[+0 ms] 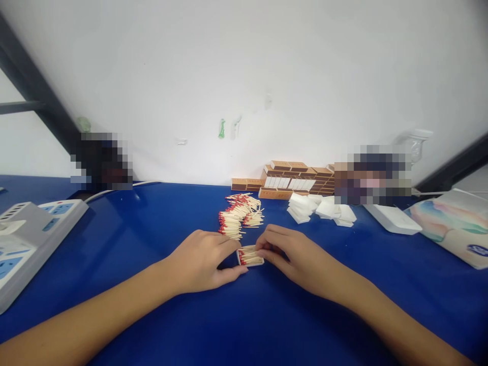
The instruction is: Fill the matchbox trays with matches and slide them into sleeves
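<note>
A small white matchbox tray (250, 263) lies on the blue table, filled with red-headed matches (249, 255) whose heads point left. My left hand (206, 260) is at the tray's left end, thumb and forefinger apart on either side of its left corners. On the right, my right hand (287, 254) has its fingers pinched at the right end of the matches; what they grip there is too small to make out. Just behind the tray is a loose pile of red-headed matches (236, 216).
Stacked brown matchboxes (278, 193) stand against the wall. White trays (301, 208) are heaped before them. A power strip (46, 229) is at the left; a white device (394, 218) and a colourful tissue pack (453, 223) lie at the right on the blue table (236, 325).
</note>
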The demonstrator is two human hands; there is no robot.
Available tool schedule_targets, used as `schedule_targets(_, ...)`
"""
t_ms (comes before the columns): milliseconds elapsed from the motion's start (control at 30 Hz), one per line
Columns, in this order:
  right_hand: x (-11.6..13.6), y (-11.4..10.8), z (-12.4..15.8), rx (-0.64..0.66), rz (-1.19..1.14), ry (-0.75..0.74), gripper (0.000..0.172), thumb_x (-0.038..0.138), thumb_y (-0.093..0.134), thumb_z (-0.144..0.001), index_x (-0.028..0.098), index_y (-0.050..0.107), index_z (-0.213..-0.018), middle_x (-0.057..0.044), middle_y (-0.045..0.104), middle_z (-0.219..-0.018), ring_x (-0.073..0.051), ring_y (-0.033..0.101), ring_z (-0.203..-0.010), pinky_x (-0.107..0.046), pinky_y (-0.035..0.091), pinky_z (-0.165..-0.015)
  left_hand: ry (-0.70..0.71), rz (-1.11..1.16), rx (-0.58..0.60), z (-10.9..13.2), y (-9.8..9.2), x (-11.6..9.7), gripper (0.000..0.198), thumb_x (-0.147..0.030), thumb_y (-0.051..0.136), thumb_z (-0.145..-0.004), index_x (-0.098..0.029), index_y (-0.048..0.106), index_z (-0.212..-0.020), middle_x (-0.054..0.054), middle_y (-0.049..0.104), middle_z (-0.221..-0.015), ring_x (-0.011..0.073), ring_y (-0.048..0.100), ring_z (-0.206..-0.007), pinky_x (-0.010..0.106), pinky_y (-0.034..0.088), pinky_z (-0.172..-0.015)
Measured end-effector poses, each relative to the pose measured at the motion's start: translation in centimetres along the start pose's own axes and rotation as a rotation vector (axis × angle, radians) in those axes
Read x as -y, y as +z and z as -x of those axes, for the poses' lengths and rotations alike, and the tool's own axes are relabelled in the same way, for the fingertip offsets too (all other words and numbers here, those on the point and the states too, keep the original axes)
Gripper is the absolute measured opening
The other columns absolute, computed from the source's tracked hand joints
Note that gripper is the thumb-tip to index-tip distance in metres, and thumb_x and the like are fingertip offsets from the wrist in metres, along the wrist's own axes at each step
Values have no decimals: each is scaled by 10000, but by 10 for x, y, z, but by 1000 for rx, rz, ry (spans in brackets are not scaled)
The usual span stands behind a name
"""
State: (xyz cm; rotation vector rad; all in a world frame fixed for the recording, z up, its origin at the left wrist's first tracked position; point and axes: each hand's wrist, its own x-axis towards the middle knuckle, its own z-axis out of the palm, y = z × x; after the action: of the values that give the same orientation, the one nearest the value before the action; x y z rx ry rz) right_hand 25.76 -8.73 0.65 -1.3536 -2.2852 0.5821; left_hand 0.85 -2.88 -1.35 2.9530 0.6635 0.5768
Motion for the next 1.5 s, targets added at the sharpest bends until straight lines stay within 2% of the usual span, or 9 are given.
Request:
schedule_targets(500, -2, -2, -1, 7, 29, 33, 115, 134, 602, -980, 203, 620, -889, -18, 645, -924, -155, 597, -804, -278, 445, -701, 1, -1, 9, -1, 0, 0, 318, -464, 624, -974, -170, 706, -1063, -5, 716, -756, 195, 695, -677, 310, 448, -584)
schedule_targets(833, -4, 1, -1, 24, -40, 18, 111, 161, 556, -1018, 205, 602, -928, -13, 649, -963, -145, 599, -833, -269, 447, -736, 17, 3, 10, 0, -1, 0, 304, -457, 623, -976, -165, 701, -1015, -7, 704, -740, 193, 687, -660, 309, 446, -582)
schedule_targets(1000, -4, -3, -1, 57, -21, 91, 69, 193, 603, -992, 210, 600, -925, 0, 649, -932, -143, 585, -792, -268, 431, -699, 11, -2, 9, 0, 0, 0, 320, -467, 616, -979, -168, 702, -1054, 6, 726, -785, 211, 712, -698, 319, 463, -592)
schedule_targets(1133, -2, -6, 0, 84, -13, 132, 95, 207, 576, -1005, 211, 583, -911, 1, 644, -919, -143, 571, -773, -269, 417, -681, 21, 0, 11, 0, 0, 0, 324, -469, 606, -985, -165, 702, -1044, 3, 716, -767, 204, 700, -678, 317, 465, -587)
schedule_targets(1500, -4, -7, 1, 69, -13, 105, 151, 270, 512, -1054, 214, 573, -928, -17, 643, -963, -159, 582, -809, -284, 427, -716, 31, -12, 1, -1, 1, 1, 309, -465, 616, -982, -171, 691, -1046, -2, 730, -801, 207, 717, -718, 324, 477, -600)
